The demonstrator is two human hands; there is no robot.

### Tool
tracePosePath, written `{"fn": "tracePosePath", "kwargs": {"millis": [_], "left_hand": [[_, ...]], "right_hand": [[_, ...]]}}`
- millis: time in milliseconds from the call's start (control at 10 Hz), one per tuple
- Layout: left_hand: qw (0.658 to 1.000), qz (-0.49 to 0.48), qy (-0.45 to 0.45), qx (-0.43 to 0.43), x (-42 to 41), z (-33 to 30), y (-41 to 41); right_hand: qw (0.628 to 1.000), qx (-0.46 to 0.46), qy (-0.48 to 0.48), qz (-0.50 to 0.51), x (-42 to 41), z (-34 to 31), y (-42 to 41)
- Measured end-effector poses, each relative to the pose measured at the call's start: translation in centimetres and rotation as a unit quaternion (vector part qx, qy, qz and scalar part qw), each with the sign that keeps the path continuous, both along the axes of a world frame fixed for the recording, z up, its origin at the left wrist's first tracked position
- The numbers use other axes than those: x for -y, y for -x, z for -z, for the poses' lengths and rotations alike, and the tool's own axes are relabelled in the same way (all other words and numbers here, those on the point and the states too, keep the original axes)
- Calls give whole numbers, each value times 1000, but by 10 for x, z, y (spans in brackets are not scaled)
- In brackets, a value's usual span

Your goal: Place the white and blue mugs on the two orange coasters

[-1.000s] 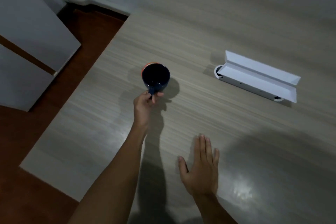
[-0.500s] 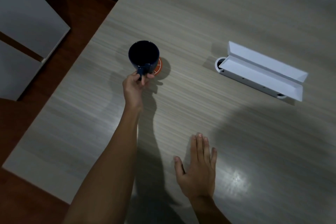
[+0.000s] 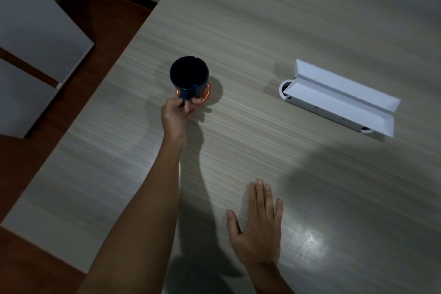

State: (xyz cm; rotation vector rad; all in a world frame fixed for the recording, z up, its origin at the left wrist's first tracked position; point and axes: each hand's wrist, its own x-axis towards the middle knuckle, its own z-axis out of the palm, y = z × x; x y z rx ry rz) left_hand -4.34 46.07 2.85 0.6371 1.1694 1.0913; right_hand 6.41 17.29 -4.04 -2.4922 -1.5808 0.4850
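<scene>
On the pale wood-grain table (image 3: 274, 38), I see the blue mug (image 3: 189, 75) standing upright, mouth open toward the camera, its interior dark. Its base covers most of an orange coaster (image 3: 206, 93), of which only a crescent with thin white lines shows at the mug's lower right; I read the mug as resting on the coaster, though the contact itself is hidden. The mug's handle points toward me.

My left hand (image 3: 175, 118) reaches forward along an extended forearm, and its thumb and fingers are closed in a pinch on that handle. My right hand (image 3: 259, 229) lies flat on the table near the lower edge of the view, palm down, fingers straight and held close together, thumb spread to the side, holding nothing. It is well apart from the mug.

To the right of the mug, and apart from it, a long white box (image 3: 338, 100) lies on the table with its lid folded open. I cannot tell what the dark round openings at its two ends are.

Beyond the table's left edge I see reddish-brown floor (image 3: 78, 74) and a white cabinet (image 3: 35, 38). Shadows of both arms fall across the tabletop.
</scene>
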Motion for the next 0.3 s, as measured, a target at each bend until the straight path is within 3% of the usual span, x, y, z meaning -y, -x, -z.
{"fn": "tracePosePath", "kwargs": {"millis": [300], "left_hand": [[1000,11,-13,3,19,1,12]], "right_hand": [[1000,22,-9,-10,0,-3,3]]}}
